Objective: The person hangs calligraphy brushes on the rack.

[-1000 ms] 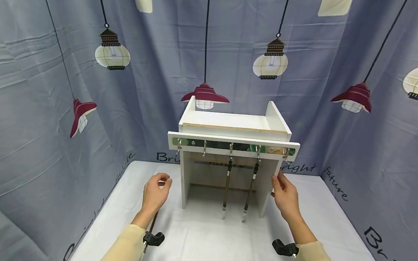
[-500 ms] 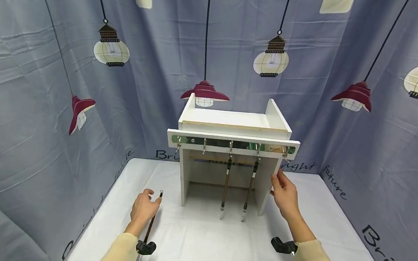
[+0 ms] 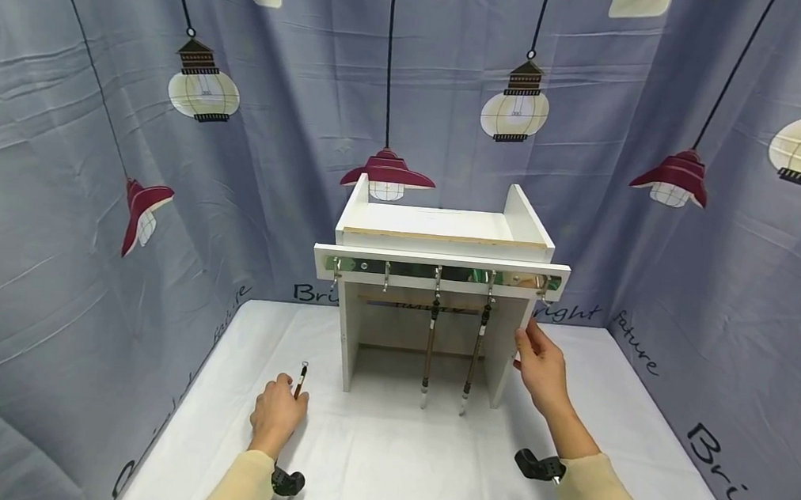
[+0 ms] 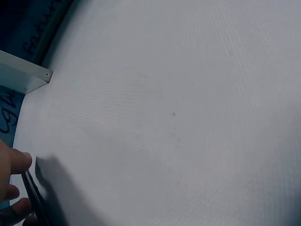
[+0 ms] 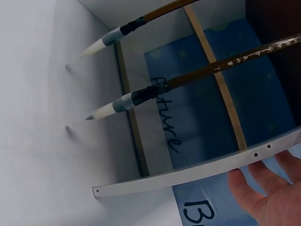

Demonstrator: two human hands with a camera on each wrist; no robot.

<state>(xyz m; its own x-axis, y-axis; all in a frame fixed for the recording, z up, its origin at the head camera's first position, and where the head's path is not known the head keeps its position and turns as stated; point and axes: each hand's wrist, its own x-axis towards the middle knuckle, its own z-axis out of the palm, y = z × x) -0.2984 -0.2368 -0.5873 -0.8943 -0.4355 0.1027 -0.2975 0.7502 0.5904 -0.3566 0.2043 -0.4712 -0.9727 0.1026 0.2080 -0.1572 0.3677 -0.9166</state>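
A white wooden rack point(image 3: 346, 341) stands on the table, with a hook rail point(image 3: 412, 283) across its front. Two calligraphy brushes point(image 3: 431, 340) hang from its hooks, tips down; their pale bristles show in the right wrist view. Fingers of my right hand point(image 3: 543, 374) touch the outer face of the right side panel point(image 5: 197, 176). Another brush point(image 3: 299, 384) lies at the left, its looped end showing beyond my left hand point(image 3: 276, 414). The left fingers seem to pinch its handle point(image 4: 34, 195); the rest is hidden under hand and forearm.
White cloth covers the table point(image 3: 388, 471). A grey-blue curtain point(image 3: 294, 153) printed with lamps encloses it at the back and sides. The rack's upper shelf point(image 3: 439, 222) has raised side walls. The outer hooks carry nothing.
My left hand has drawn back from beside the rack, moved left, then come down over the lying brush. My right hand has stayed at the side panel. The head view has shifted slightly.
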